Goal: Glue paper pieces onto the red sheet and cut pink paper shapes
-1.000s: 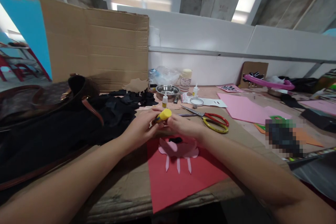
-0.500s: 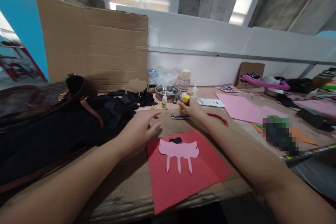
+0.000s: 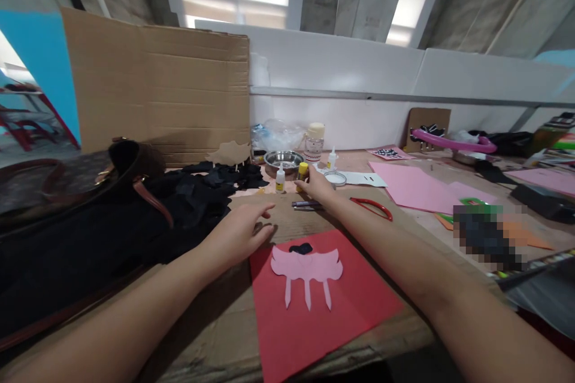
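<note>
My right hand (image 3: 317, 184) is closed around a yellow-capped glue stick (image 3: 302, 171), just right of a small white glue bottle (image 3: 280, 179). My left hand (image 3: 245, 228) hovers with fingers apart and nothing in them, near the left corner of the red paper sheet (image 3: 332, 329). On that sheet lies a pink paper cut-out (image 3: 307, 264) with a wavy edge and three pointed strips below it. A small black piece (image 3: 300, 248) sits at its top edge. Red-handled scissors (image 3: 372, 208) lie under my right forearm, partly hidden.
A metal bowl (image 3: 284, 161), a second glue bottle (image 3: 332, 159) and a lidded cup (image 3: 314, 141) stand behind my hands. Black fabric scraps (image 3: 202, 188) and a brown bag (image 3: 126, 161) occupy the left. Pink paper sheets (image 3: 415, 185) lie right. A cardboard panel (image 3: 157, 96) stands behind.
My right hand has moved slightly left with the glue stick, bringing it closer to the glue bottle and down to the table. My left hand stays open, almost in place.
</note>
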### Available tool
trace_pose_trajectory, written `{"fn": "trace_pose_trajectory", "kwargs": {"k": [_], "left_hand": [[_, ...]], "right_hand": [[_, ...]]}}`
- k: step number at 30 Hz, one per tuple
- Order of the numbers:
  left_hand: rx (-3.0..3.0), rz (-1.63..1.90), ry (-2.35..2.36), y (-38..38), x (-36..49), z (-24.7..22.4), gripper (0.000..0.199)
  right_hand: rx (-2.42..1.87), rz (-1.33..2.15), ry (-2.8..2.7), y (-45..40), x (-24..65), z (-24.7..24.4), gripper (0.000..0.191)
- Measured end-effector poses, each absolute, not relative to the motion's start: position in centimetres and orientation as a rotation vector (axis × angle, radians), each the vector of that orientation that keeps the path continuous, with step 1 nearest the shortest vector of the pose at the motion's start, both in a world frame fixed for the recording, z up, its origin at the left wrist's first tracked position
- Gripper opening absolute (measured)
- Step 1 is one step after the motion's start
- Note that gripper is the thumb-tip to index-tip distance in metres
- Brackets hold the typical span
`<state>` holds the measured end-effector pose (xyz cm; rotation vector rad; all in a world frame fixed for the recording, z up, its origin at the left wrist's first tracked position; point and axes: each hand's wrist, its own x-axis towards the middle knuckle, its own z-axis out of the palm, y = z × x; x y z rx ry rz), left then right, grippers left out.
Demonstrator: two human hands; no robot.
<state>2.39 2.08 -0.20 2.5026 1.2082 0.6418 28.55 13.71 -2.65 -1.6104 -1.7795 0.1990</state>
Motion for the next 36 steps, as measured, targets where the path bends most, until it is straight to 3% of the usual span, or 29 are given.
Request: {"fn": "trace_pose_trajectory", "kwargs": {"k": [2, 4, 9, 14, 28, 33, 36], "left_hand": [[2.506, 0.625, 1.227, 2.0, 2.3, 0.0, 0.051], [2.544, 0.586, 1.236, 1.9, 2.1, 0.3, 0.043], [2.635, 0.374, 1.16, 0.9, 1.9, 1.2, 0.035], [2.667, 0.283, 1.042, -0.1, 2.6, 1.3, 0.032], [2.341, 0.341, 0.969, -0.5, 3.3, 0.1, 0.033], [2.208, 0.467, 1.045, -0.1, 2.7, 1.8, 0.026], [2.261, 0.652, 1.115, 0.5, 2.2, 2.9, 0.03]], "right_hand": [[-1.584, 0.198, -1.758, 13.4, 29.1, -1.9, 0.068], [-1.556, 0.186, -1.733, 12.9, 29.8, -1.0, 0.07], [-1.501, 0.215, -1.778, 10.1, 30.9, 1.1, 0.05], [-1.445, 0.226, -1.925, 7.1, 29.7, 1.5, 0.047], [-1.382, 0.258, -2.058, 6.2, 28.9, 1.1, 0.042], [-1.305, 0.315, -2.045, 5.5, 28.5, 2.0, 0.019], [-1.227, 0.462, -2.038, 4.7, 27.9, 2.6, 0.035]]}}
